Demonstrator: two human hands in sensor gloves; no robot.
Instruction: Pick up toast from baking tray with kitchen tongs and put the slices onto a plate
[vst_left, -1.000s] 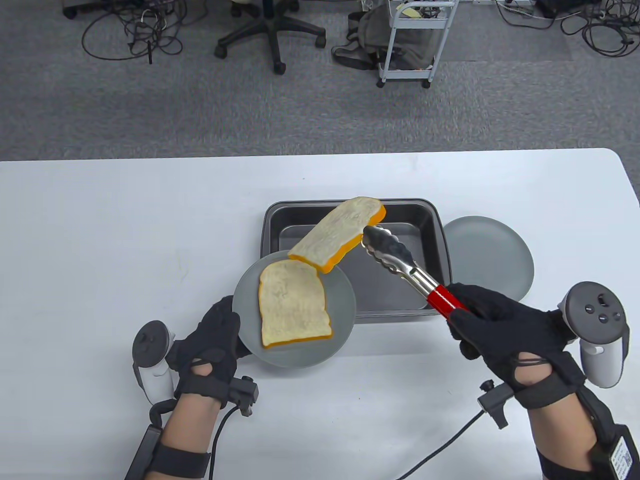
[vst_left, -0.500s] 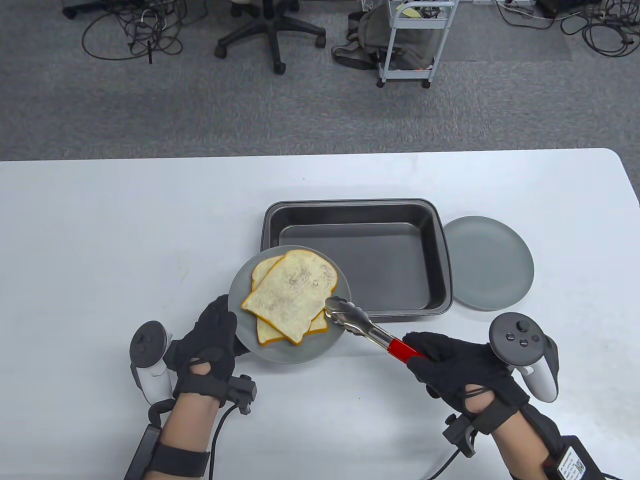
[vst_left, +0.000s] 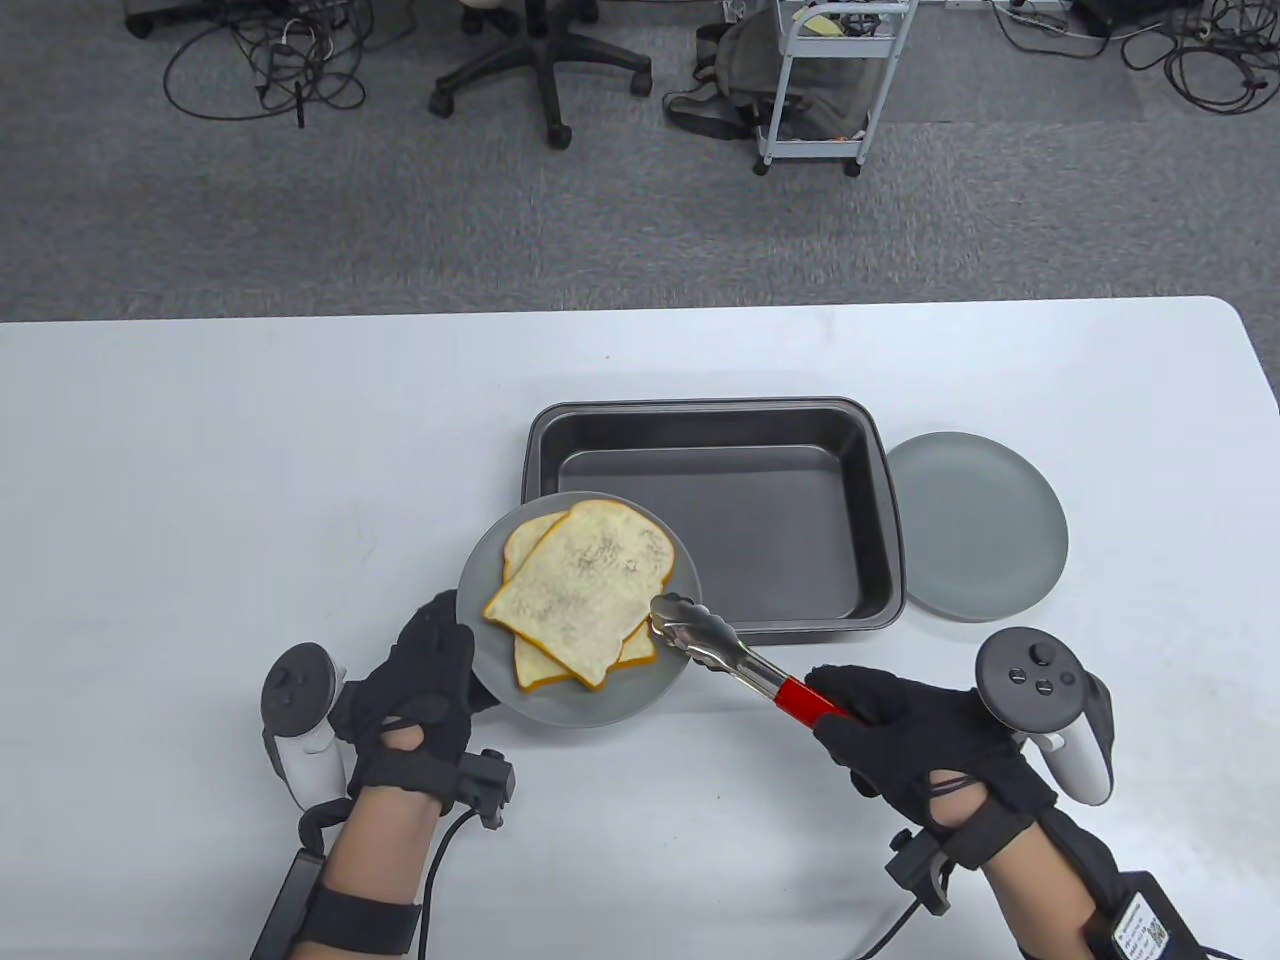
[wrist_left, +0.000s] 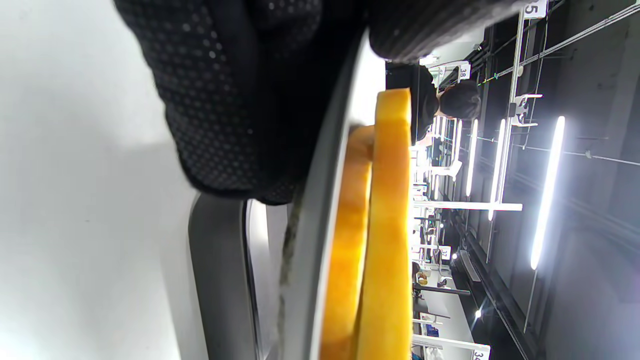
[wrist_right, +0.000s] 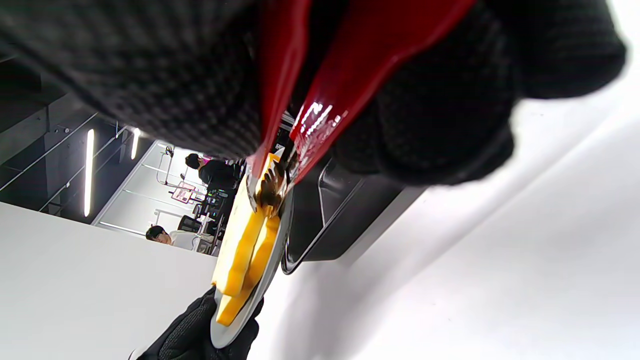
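Two toast slices (vst_left: 580, 600) lie on our plate (vst_left: 480, 640) (left hand (vst_left: 420, 690) grips its rim); right hand (vst_left: 920, 740) squeezes the tongs (vst_left: 720, 650), baking tray (vst_left: 800, 420) empty, release left.

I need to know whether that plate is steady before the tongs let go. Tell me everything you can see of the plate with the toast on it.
The plate is round, plain grey and shallow-rimmed, matte like ceramic or plastic. It sits by the baking tray, its far edge overlapping the tray's near left corner. The left hand grips its near left rim. Two toast slices lie stacked on it, and the tongs reach over its right side.
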